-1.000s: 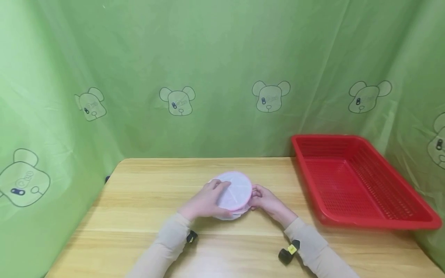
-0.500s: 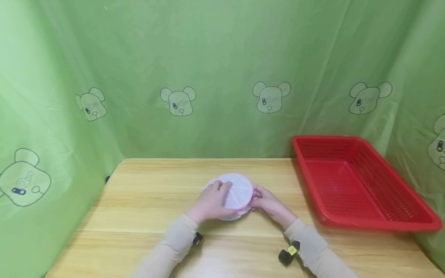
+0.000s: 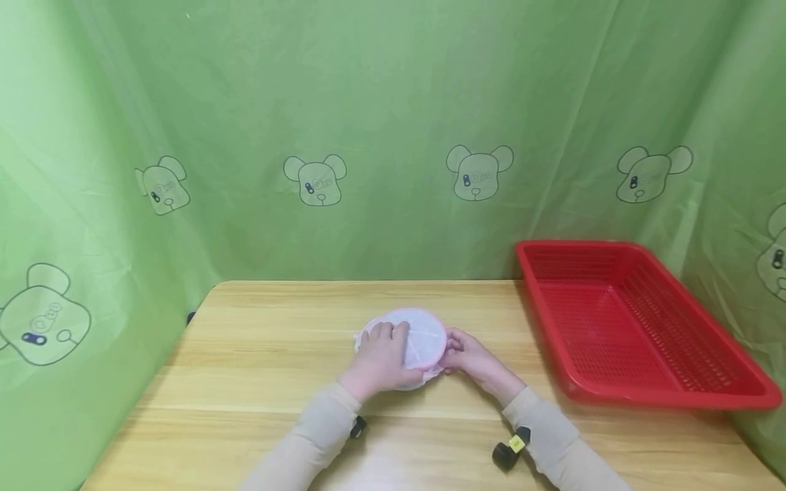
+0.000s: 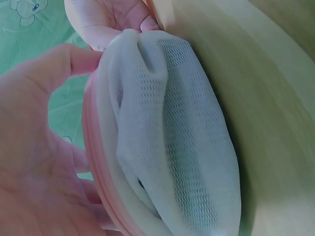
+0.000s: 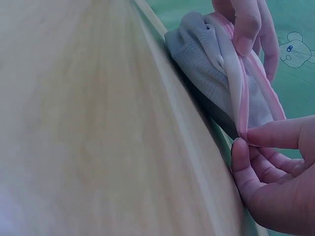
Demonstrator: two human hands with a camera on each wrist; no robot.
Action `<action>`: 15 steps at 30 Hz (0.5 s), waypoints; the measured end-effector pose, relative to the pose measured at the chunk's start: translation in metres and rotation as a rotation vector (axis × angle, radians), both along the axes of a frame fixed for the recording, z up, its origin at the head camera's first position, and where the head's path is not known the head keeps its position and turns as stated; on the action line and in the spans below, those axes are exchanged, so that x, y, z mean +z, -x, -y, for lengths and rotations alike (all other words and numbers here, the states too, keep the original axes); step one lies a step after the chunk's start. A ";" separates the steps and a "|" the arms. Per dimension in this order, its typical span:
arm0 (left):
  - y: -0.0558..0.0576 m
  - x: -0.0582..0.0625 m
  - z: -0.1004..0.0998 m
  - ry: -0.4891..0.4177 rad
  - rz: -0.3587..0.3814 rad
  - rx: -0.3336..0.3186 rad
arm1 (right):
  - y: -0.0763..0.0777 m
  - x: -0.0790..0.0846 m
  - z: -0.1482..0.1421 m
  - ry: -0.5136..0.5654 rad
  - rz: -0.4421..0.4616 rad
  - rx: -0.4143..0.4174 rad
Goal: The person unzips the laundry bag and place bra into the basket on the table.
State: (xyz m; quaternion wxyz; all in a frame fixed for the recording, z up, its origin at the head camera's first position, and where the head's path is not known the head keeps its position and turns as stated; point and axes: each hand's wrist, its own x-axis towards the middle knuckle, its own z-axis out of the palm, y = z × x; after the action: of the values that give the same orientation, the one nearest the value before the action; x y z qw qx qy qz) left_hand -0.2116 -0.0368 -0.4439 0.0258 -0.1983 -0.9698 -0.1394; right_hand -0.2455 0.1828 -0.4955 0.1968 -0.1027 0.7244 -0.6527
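A round white mesh bag (image 3: 425, 337), its pink zipper (image 5: 245, 101) running round the rim, sits mid-table between two bare hands, its soft body bunched beneath the flat top. The left hand (image 3: 382, 358) holds it from the near left, thumb on the zipped edge and fingers spread bent over the top. The right hand (image 3: 469, 358) pinches the rim's right side narrowly between thumb and forefinger; whether a zip pull is caught there, this onlooker cannot tell. The step in hand looks like work on the zipper, one hand steadying, the other gripping. Any further move would seem to call for a firm left hold and a pinch that follows the curve, clear of loose mesh. Around them: a wooden table (image 3: 264, 354), a red basket (image 3: 669, 397) at its right end, a green curtain (image 3: 393, 88) behind, printed with bear-like heads.
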 end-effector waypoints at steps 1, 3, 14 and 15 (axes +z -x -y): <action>-0.001 0.000 -0.001 0.003 -0.004 0.006 | 0.000 0.000 0.000 -0.003 0.000 -0.002; -0.002 -0.001 -0.003 0.008 -0.014 0.017 | 0.000 0.000 0.000 -0.007 0.002 -0.006; -0.004 0.002 -0.005 0.002 -0.003 0.016 | -0.002 0.001 0.001 -0.010 -0.012 0.000; -0.004 0.003 -0.004 -0.011 0.010 0.013 | -0.002 0.001 0.001 -0.009 -0.016 0.002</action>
State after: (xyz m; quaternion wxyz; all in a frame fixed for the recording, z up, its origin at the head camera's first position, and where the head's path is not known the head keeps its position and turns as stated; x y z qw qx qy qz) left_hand -0.2075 -0.0331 -0.4409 0.0230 -0.1913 -0.9704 -0.1453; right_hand -0.2440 0.1821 -0.4942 0.1923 -0.1078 0.7289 -0.6482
